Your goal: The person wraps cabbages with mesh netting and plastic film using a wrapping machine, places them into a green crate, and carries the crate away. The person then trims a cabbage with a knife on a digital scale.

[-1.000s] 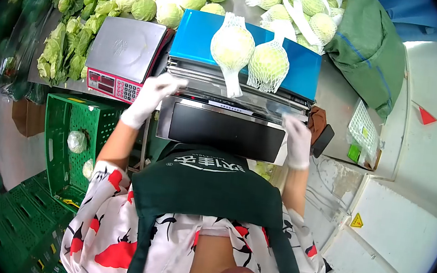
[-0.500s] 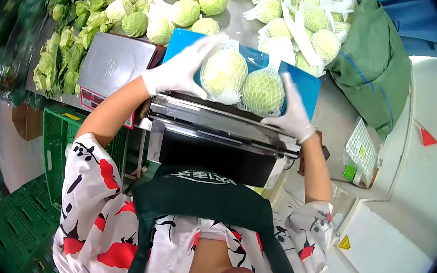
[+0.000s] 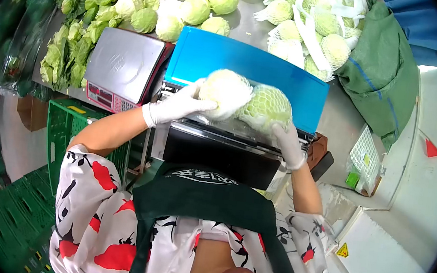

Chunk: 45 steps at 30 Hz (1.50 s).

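Two round cabbages in white foam netting sit side by side over the front metal edge of a blue-topped machine. My left hand, in a white glove, grips the left cabbage from its side, thumb toward the front. My gloved right hand is pressed against the lower right side of the right cabbage. The two cabbages touch each other between my hands. Whether their undersides rest on the machine is hidden.
To the left stands a scale with a steel plate. Behind it lie loose leaves and bare cabbages. Netted cabbages are piled at the back right beside a green sack. A green crate is below left.
Both hands have brought the two cabbages toward my body, off the blue top to its front edge. More of the blue surface now shows. The view has shifted slightly.
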### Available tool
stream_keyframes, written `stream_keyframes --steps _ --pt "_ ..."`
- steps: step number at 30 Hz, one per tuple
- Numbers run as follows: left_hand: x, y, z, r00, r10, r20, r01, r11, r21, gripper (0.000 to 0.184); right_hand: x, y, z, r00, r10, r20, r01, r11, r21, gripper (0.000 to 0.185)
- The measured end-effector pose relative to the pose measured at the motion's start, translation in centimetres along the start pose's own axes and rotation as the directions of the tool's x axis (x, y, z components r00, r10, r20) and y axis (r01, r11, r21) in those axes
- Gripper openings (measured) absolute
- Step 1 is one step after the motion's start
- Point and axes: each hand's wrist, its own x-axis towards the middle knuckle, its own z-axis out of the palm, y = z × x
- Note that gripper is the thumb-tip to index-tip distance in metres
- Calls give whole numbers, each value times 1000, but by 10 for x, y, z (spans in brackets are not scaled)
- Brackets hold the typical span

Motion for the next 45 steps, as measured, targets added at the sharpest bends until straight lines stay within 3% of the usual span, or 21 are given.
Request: stream_keyframes --steps 3,6,9,14,18,21,22,23,25,26,28,29,31,32,35,37,40,41,42,43,45 --pt "-50 -11 20 981 -171 94 173 985 -14 67 -59 10 1 939 343 17 -340 936 -89 54" --pt "-102 -45 45 918 -357 174 395 870 -296 69 -122 31 32 914 404 29 -405 914 11 59" --pt "-116 -60 46 746 -592 305 658 725 -203 76 -136 50 58 830 558 28 -551 810 203 63" --pt "-88 -102 33 754 -579 311 657 676 -334 76 -97 83 52 752 621 222 -652 649 392 58" --pt "-95 -101 35 762 -575 298 647 658 -385 75 -92 66 45 654 731 193 -733 551 398 59" --pt "-116 -101 35 828 -527 192 554 715 -427 68 -110 99 25 719 591 366 -686 522 507 64" --pt "-125 -106 33 851 -510 130 517 764 -385 66 -121 100 25 768 571 292 -607 501 617 60" --pt "-136 -114 34 869 -490 71 483 807 -341 65 -131 105 22 782 586 211 -605 635 479 55" --pt "-162 -141 46 950 -163 -265 229 943 243 65 -149 124 15 821 568 54 -570 810 139 44" --pt "-169 -130 49 969 150 -195 0 793 609 53 -162 137 21 910 389 -146 -407 905 -126 38" --pt "-176 -148 39 937 308 -164 -78 644 761 47 -183 163 40 935 -143 -325 -121 731 -671 25" --pt "-178 -155 36 913 386 -134 -114 555 824 44 -183 167 41 913 -112 -392 -142 815 -562 21" --pt "-167 -124 46 880 317 -354 -26 777 629 38 -176 171 41 860 -28 -509 -158 934 -320 16" --pt "-163 -106 51 872 224 -435 38 855 517 37 -168 153 44 874 -324 -361 -11 731 -682 15" --pt "-164 -90 44 857 25 -515 24 996 88 33 -166 115 36 849 132 -512 -197 978 -75 22" --pt "-171 -104 28 893 -77 -444 117 991 64 30 -178 142 26 873 105 -477 -162 983 -81 29" --pt "-188 -172 19 859 -402 -317 418 908 -19 25 -207 188 14 705 691 -157 -503 644 576 33" --pt "-191 -198 17 799 -527 -291 550 835 -2 24 -206 221 20 823 478 -307 -464 877 122 27" --pt "-186 -213 20 780 -584 -222 614 783 96 24 -202 244 34 938 227 -260 -314 876 -367 23" --pt "-179 -231 26 749 -645 -154 662 722 201 23 -198 266 49 980 -42 -193 -125 625 -771 20" --pt "-168 -310 38 984 -155 -92 180 863 471 22 -172 287 73 987 -33 -159 -112 566 -817 20"
